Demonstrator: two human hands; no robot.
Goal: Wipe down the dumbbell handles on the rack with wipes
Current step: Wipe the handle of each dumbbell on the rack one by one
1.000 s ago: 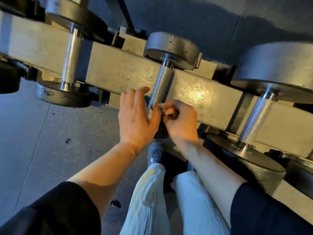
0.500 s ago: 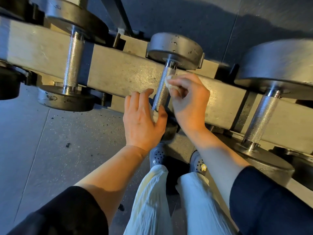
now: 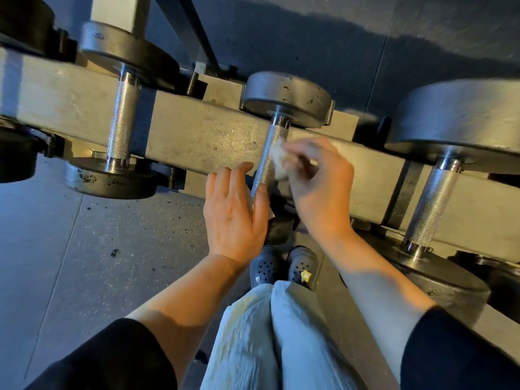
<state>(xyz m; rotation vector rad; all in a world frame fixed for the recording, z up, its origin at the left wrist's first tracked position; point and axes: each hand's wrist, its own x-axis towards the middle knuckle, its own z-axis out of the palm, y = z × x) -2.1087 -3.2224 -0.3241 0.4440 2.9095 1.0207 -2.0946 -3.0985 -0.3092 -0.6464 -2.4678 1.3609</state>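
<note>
Looking down at the rack (image 3: 197,136): right hand (image 3: 320,187) is motion-blurred, fingers pinching a small white wipe (image 3: 277,160) against the right side of the middle dumbbell handle (image 3: 270,156). Left hand (image 3: 235,215) sits at the handle's lower end, fingers straight and relaxed; something white shows under its thumb, can't tell what. That dumbbell's near weight is mostly hidden behind both hands. Left dumbbell handle (image 3: 122,119) and right dumbbell handle (image 3: 433,204) untouched. Far-left dumbbell cut off by frame edge. Dark speckled floor (image 3: 126,235), black debris bits scattered. Dark clogs (image 3: 264,267) below.
</note>
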